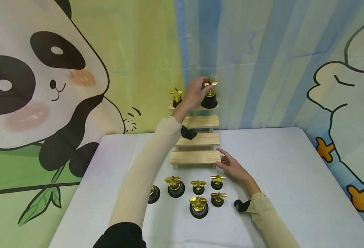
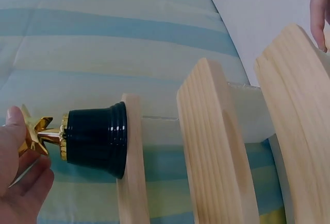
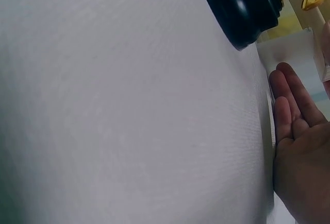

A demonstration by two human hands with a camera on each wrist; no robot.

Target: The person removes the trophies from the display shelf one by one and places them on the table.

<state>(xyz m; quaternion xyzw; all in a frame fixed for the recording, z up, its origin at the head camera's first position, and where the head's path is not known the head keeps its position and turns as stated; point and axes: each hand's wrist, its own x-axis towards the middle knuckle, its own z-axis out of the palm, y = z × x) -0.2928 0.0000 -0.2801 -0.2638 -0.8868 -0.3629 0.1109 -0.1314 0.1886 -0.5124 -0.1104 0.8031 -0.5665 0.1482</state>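
My left hand (image 1: pixel 195 92) reaches up to the top step of a wooden display stand (image 1: pixel 195 157). Its thumb and fingers pinch the gold star of a trophy (image 2: pixel 95 140) whose black base stands upright on the right end of that step. A smaller star trophy (image 1: pixel 177 98) is at the same step's left end, beside the left wrist. Lower down, my right hand (image 1: pixel 236 169) has its fingertips at the right end of the bottom step, fingers extended. In the right wrist view, these fingers (image 3: pixel 289 87) lie fairly straight, close to the white cloth.
Several gold star trophies with black bases, among them a larger one (image 1: pixel 199 207) and a small one (image 1: pixel 217 199), stand on the white table (image 1: pixel 281 179) before the stand. The left forearm partly hides another trophy (image 1: pixel 154 195). Behind hangs a printed curtain (image 1: pixel 144 51).
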